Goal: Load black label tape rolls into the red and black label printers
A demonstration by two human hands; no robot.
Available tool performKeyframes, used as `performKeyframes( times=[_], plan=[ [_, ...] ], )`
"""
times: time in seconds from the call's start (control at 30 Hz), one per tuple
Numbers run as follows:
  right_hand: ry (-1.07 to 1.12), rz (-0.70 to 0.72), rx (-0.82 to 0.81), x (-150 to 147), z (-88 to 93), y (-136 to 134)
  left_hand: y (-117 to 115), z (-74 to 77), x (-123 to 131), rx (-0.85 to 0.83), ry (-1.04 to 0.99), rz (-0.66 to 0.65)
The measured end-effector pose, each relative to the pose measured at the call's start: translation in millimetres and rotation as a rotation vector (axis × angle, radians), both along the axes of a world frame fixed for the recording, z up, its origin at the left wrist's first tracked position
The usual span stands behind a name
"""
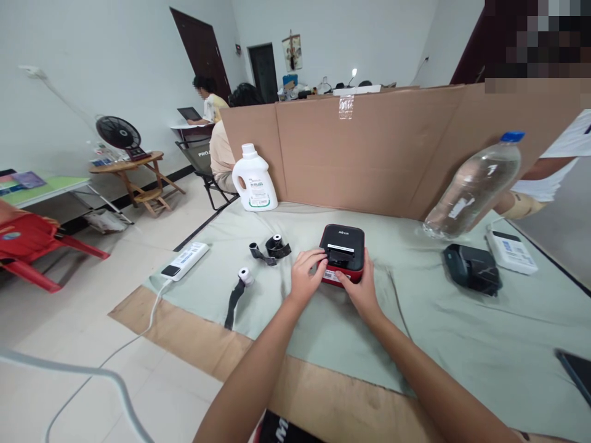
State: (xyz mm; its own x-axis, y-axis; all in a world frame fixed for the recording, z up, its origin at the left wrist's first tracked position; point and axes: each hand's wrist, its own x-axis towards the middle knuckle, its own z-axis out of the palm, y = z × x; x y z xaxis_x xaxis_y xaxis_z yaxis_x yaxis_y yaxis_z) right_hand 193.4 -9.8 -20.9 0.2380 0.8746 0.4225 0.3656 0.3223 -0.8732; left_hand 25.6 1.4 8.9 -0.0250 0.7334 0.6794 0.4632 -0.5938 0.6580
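A small black and red box-shaped device (344,239), which looks like a label printer, sits on the pale green cloth. My left hand (306,274) is at its left front corner, fingers bent over the front slot. My right hand (362,289) holds its right side, with the thumb on the front face and the other fingers along the side. To the left lie a roll with black ribbon (277,245) and another white-cored roll (244,276) with a black strip hanging from it.
A white jug (255,181) and a large clear bottle (475,187) stand before a cardboard screen (364,154). A white power strip (184,261) lies left; a black device (471,269) and white box (511,251) lie right. People are beyond the screen.
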Motion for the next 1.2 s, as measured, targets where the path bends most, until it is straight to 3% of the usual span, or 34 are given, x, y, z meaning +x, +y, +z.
performKeyframes(
  times=[0.17,0.4,0.63,0.97,1.2],
  plan=[
    [0.000,-0.003,0.012,-0.4,-0.6,1.3,0.3,-0.3,-1.7,0.083,0.110,0.019],
    [0.017,0.010,0.013,0.4,-0.1,0.8,-0.4,-7.2,-3.5,0.183,0.289,0.241],
    [0.002,0.017,0.005,0.6,4.0,-1.2,0.0,-8.8,-3.4,0.085,0.269,0.122],
    [-0.010,0.008,0.011,0.5,0.9,-0.6,-3.0,-1.8,9.3,-0.013,0.422,0.254],
    [-0.025,0.005,0.035,1.1,0.0,0.6,-0.4,-2.2,14.1,-0.005,0.509,0.249]
  ],
)
